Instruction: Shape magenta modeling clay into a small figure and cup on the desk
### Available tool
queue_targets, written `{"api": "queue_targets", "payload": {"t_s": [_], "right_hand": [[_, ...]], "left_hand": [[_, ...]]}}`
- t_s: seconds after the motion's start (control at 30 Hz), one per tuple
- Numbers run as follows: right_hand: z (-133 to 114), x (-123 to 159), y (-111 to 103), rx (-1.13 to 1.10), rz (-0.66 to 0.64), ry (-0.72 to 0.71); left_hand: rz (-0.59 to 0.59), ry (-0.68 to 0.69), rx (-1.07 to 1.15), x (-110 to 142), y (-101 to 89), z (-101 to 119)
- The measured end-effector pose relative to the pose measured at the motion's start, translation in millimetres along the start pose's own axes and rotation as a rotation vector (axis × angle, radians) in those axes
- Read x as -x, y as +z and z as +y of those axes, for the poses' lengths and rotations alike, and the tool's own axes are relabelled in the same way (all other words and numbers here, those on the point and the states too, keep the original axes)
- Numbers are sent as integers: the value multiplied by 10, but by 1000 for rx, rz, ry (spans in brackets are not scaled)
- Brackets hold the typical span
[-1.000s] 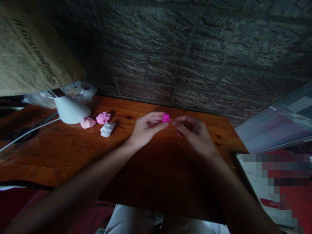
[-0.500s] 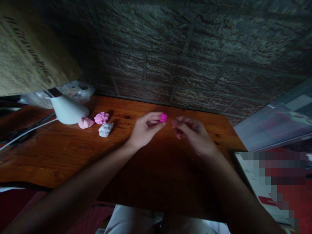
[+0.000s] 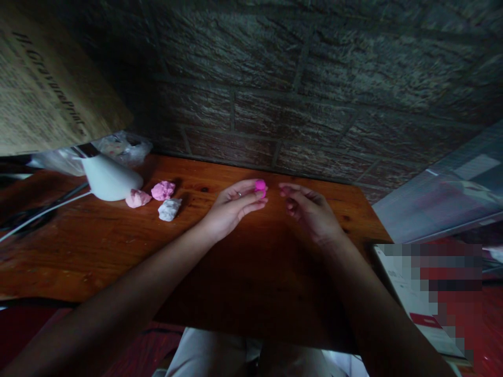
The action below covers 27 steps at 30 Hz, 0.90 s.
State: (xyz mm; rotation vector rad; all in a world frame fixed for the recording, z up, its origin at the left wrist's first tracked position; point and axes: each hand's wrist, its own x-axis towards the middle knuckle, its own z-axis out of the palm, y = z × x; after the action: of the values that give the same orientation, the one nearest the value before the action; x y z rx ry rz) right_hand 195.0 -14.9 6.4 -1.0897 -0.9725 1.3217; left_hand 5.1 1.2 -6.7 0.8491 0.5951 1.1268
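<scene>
Between the thumb and fingers of my left hand [image 3: 231,207] is a small bright magenta lump of modelling clay [image 3: 260,185], held above the table. A short gap to its right, my right hand [image 3: 308,207] has its fingers curled and the thumb close to the index finger. Whether a small bit sits in that pinch I cannot make out. Three crumpled lumps of clay lie on the table to the left: a pale pink one [image 3: 137,198], a brighter pink one [image 3: 163,190] and a white one [image 3: 170,209].
A lamp with a white base [image 3: 112,178] and a printed paper-like shade [image 3: 51,94] stands at the left, its cable [image 3: 47,214] trailing across the wooden table [image 3: 98,251]. Clear plastic wrap [image 3: 126,146] lies behind it. A stone-patterned wall [image 3: 251,110] backs the table; a translucent bin [image 3: 444,193] stands right.
My left hand has turned slightly, and more of the magenta clay shows between its fingers. My right hand has shifted a little; both hands stay apart. The lumps on the table have not moved.
</scene>
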Motion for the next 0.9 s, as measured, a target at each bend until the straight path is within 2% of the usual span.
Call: {"api": "queue_targets", "payload": {"t_s": [0.4,0.9], "right_hand": [[50,-19,0,88,-15,53],[18,5,20,94,-11,86]], "left_hand": [[31,-14,70,9,14,-1],[60,-44,73,15,42,20]]}}
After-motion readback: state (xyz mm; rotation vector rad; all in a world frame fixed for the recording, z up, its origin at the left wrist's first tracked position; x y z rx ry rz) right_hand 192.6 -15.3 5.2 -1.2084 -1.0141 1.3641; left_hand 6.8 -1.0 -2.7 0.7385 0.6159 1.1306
